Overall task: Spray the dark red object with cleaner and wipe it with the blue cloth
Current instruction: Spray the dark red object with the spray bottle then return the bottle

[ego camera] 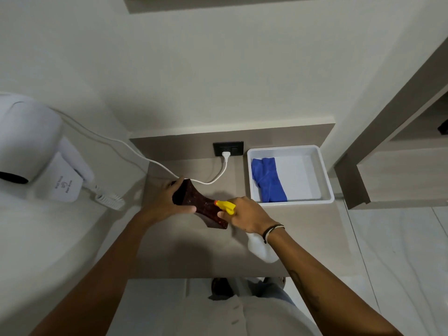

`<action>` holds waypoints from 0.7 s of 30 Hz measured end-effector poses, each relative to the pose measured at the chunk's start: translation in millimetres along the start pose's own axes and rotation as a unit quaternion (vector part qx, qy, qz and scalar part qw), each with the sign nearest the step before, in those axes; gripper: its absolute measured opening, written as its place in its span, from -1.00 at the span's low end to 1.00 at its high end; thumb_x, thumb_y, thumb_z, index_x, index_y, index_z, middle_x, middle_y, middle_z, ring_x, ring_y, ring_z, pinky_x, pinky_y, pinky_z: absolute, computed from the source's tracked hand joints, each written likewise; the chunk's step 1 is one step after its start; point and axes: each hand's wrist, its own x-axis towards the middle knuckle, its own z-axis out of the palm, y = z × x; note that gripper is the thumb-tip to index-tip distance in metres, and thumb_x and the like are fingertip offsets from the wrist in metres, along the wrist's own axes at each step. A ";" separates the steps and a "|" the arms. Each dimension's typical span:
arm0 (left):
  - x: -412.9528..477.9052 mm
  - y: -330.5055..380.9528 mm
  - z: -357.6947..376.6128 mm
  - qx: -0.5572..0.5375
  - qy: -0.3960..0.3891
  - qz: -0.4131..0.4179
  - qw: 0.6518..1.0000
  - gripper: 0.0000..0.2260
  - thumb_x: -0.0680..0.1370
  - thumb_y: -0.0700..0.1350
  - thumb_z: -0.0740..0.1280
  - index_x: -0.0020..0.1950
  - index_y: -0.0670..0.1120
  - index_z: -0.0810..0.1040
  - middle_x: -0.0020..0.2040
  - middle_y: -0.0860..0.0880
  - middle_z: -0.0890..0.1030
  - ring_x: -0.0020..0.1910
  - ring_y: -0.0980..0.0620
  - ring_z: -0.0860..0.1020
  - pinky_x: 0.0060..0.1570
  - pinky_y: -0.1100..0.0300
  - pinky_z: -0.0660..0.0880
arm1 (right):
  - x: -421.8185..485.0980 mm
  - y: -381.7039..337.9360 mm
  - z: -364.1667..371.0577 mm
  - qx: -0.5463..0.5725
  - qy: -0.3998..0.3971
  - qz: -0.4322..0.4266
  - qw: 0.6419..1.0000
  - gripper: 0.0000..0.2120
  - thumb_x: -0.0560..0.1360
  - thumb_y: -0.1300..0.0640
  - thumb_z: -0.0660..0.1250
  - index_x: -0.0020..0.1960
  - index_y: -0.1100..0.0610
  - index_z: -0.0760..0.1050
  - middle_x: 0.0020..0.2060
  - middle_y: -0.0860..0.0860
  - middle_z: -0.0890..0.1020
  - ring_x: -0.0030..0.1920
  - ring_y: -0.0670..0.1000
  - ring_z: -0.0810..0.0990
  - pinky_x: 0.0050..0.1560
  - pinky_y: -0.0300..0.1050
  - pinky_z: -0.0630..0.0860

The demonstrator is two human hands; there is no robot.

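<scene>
My left hand grips the dark red object, a speckled flared piece, by its wider upper end and holds it tilted above the beige counter. My right hand is closed around a white spray bottle with a yellow trigger head. The orange nozzle tip touches or nearly touches the red object's middle. The bottle's body hangs below my wrist. A blue cloth lies crumpled in the left half of a white tray at the counter's back right.
A white wall-mounted hair dryer sits at the left, its coiled cord hanging beside it. A white cable runs across the counter to a plug in the black socket. A beige shelf unit stands at the right.
</scene>
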 end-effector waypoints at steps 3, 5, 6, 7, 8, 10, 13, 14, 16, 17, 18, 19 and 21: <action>-5.9 -5.1 -1.2 0.052 -0.029 0.037 0.998 0.25 0.26 -0.01 0.72 0.75 0.06 -0.01 0.69 -0.07 0.10 0.65 -0.14 0.18 0.57 -0.17 0.29 | -7.7 16.7 2.2 -0.013 0.000 0.027 1.000 -0.62 0.65 -0.18 0.38 0.13 0.17 0.63 0.03 0.16 0.76 -0.01 0.15 0.70 0.04 0.04 0.62; -6.3 -5.8 -0.7 0.055 -0.003 0.056 0.997 0.16 0.30 -0.21 0.69 0.74 0.02 0.07 0.66 -0.10 0.19 0.62 -0.15 0.25 0.53 -0.12 0.36 | -12.1 24.0 2.0 -0.002 0.000 0.037 0.999 -0.62 0.66 -0.17 0.38 0.12 0.17 0.63 0.00 0.17 0.75 -0.04 0.14 0.69 0.01 0.02 0.58; -6.1 -5.5 -1.3 0.050 0.018 0.062 0.997 0.11 0.29 -0.23 0.67 0.72 0.00 0.16 0.62 -0.09 0.26 0.58 -0.14 0.30 0.49 -0.09 0.40 | -13.6 26.0 1.7 0.008 0.001 0.039 0.999 -0.61 0.66 -0.17 0.37 0.12 0.18 0.63 -0.02 0.17 0.75 -0.05 0.15 0.70 0.00 0.05 0.59; -5.7 -4.4 -2.2 0.047 0.038 0.069 0.996 0.05 0.26 -0.19 0.66 0.69 -0.02 0.26 0.56 -0.08 0.34 0.54 -0.13 0.35 0.46 -0.06 0.43 | -14.7 26.7 1.1 0.020 0.002 0.039 0.999 -0.60 0.66 -0.18 0.37 0.11 0.18 0.63 -0.04 0.17 0.75 -0.06 0.16 0.71 0.00 0.08 0.61; -5.2 -2.9 -3.2 0.044 0.054 0.074 0.995 -0.01 0.23 -0.12 0.66 0.63 -0.02 0.36 0.50 -0.07 0.42 0.49 -0.11 0.41 0.42 -0.05 0.46 | -15.8 26.6 0.3 0.032 0.005 0.035 0.999 -0.60 0.66 -0.18 0.37 0.10 0.18 0.63 -0.08 0.16 0.74 -0.07 0.16 0.70 -0.01 0.09 0.61; -2.9 -0.3 -3.6 0.024 0.074 0.064 0.995 -0.21 0.21 0.04 0.66 0.43 -0.01 0.57 0.32 -0.05 0.60 0.31 -0.06 0.57 0.30 -0.06 0.57 | -17.8 22.9 -1.6 0.060 0.015 0.017 0.998 -0.62 0.65 -0.19 0.37 0.08 0.16 0.63 -0.16 0.05 0.70 -0.12 0.09 0.69 -0.07 0.02 0.59; 4.6 2.8 -0.2 -0.063 0.091 0.002 0.994 -0.53 0.27 0.16 0.66 0.12 0.04 0.72 -0.02 0.03 0.77 -0.04 0.06 0.73 0.02 0.03 0.70 | -19.3 10.1 -2.9 0.091 0.028 -0.017 0.995 -0.62 0.66 -0.17 0.38 0.20 0.14 0.65 -0.03 0.05 0.77 -0.01 0.08 0.75 0.03 -0.01 0.67; 6.6 3.6 1.8 -0.094 0.091 -0.020 0.991 -0.55 0.31 0.16 0.66 0.12 0.03 0.73 -0.05 0.02 0.77 -0.08 0.06 0.74 -0.06 0.09 0.70 | -19.1 4.6 -2.6 0.088 0.033 -0.033 0.995 -0.62 0.66 -0.18 0.37 0.24 0.12 0.64 0.03 0.07 0.78 0.02 0.09 0.75 0.06 0.01 0.69; 10.0 3.2 5.9 -0.128 0.093 -0.052 0.986 -0.52 0.35 0.19 0.65 0.18 -0.02 0.72 -0.06 0.01 0.77 -0.09 0.05 0.75 -0.20 0.26 0.63 | -16.6 -6.4 -1.4 0.071 0.045 -0.072 0.994 -0.62 0.66 -0.18 0.37 0.32 0.06 0.61 0.11 0.06 0.77 0.05 0.06 0.73 0.08 -0.01 0.68; 11.9 2.4 7.5 -0.138 0.096 -0.061 0.984 -0.50 0.36 0.20 0.64 0.19 -0.03 0.72 -0.06 0.01 0.77 -0.08 0.05 0.75 -0.23 0.30 0.60 | -15.0 -11.4 -0.6 0.060 0.052 -0.087 0.993 -0.61 0.66 -0.18 0.36 0.36 0.04 0.58 0.15 0.04 0.76 0.07 0.06 0.72 0.09 -0.01 0.67; 13.7 1.0 8.3 -0.147 0.096 -0.067 0.982 -0.49 0.37 0.20 0.63 0.21 -0.04 0.71 -0.05 0.00 0.77 -0.06 0.02 0.75 -0.23 0.30 0.60 | -12.9 -15.6 0.4 0.048 0.058 -0.098 0.992 -0.60 0.67 -0.17 0.36 0.39 0.03 0.57 0.18 0.04 0.75 0.09 0.07 0.71 0.11 0.00 0.67; 16.2 0.6 9.1 -0.157 0.095 -0.070 0.981 -0.47 0.37 0.20 0.63 0.22 -0.06 0.70 -0.03 -0.01 0.76 -0.03 -0.01 0.75 -0.19 0.25 0.63 | -10.8 -18.4 0.9 0.037 0.064 -0.102 0.992 -0.60 0.66 -0.17 0.36 0.39 0.03 0.57 0.19 0.04 0.74 0.10 0.08 0.71 0.11 0.02 0.67; 19.6 0.4 8.6 -0.160 0.095 -0.061 0.981 -0.39 0.34 0.27 0.60 0.26 -0.06 0.67 0.03 -0.06 0.75 0.04 -0.08 0.73 0.01 0.03 0.70 | -7.4 -19.8 1.3 0.021 0.068 -0.097 0.993 -0.63 0.66 -0.17 0.37 0.34 0.04 0.59 0.16 0.04 0.74 0.07 0.09 0.72 0.08 0.06 0.68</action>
